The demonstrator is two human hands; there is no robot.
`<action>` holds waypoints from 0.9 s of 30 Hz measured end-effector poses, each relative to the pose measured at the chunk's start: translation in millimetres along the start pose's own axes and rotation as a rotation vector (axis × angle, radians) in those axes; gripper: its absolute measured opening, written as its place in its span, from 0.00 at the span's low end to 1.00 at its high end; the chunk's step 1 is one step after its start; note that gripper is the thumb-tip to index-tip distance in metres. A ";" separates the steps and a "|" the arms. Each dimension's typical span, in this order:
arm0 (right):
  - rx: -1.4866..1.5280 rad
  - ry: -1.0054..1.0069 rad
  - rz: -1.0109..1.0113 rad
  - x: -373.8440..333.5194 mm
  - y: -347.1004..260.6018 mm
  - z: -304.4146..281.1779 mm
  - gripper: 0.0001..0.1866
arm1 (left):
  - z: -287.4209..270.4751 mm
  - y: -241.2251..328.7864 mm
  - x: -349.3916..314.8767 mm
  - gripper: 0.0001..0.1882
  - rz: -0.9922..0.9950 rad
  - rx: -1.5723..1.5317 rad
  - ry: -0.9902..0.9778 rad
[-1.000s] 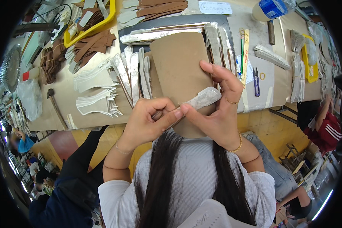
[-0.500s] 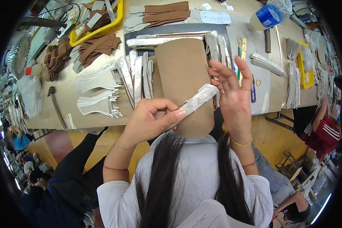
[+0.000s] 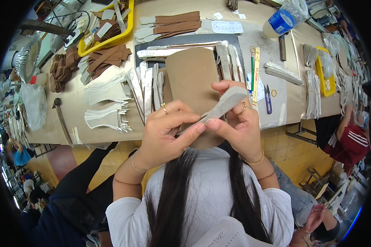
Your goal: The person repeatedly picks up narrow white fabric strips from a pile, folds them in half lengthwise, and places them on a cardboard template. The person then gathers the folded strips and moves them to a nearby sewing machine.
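Note:
Between both hands I hold a long pale grey strip (image 3: 223,103), tilted up to the right, with a flared, rounded far end. My left hand (image 3: 172,129) pinches its lower end between thumb and fingers. My right hand (image 3: 237,119) has its thumb on the strip's middle and its fingers behind it. Beneath the hands a curved brown board (image 3: 191,70) reaches from the table toward my body. Similar white-coated strips (image 3: 142,88) lie left of the board, with more strips (image 3: 231,61) on its right and along its far end.
Fanned white pieces (image 3: 107,115) and a hammer (image 3: 62,121) lie to the left. Brown strips (image 3: 107,61) sit near a yellow tray (image 3: 130,24). On the right are a ruler (image 3: 256,76), blue thread snips (image 3: 268,101) and a jar (image 3: 278,24). Other people sit around the table.
My right hand, raised with its fingers off the strip before, has come down and taken hold of it. The strip has turned so its smooth grey side shows.

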State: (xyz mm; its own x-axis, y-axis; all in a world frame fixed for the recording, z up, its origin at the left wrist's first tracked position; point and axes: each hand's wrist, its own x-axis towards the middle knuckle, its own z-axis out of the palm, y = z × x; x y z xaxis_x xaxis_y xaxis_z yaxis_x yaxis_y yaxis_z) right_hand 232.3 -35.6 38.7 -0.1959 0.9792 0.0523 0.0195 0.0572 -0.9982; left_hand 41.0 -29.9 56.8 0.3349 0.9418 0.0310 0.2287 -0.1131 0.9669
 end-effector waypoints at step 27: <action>-0.479 -0.037 0.076 68.0 92.8 -105.8 0.13 | -51.5 -107.3 -32.5 0.14 -0.349 0.333 0.487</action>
State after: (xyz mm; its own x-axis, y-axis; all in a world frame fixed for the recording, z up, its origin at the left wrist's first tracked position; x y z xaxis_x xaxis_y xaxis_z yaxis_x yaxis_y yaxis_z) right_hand 324.5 56.9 -47.1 -0.2111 0.9770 -0.0299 0.4822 0.0775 -0.8726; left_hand -41.5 -32.1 -35.0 -0.2407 0.9671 -0.0826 0.5440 0.2049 0.8137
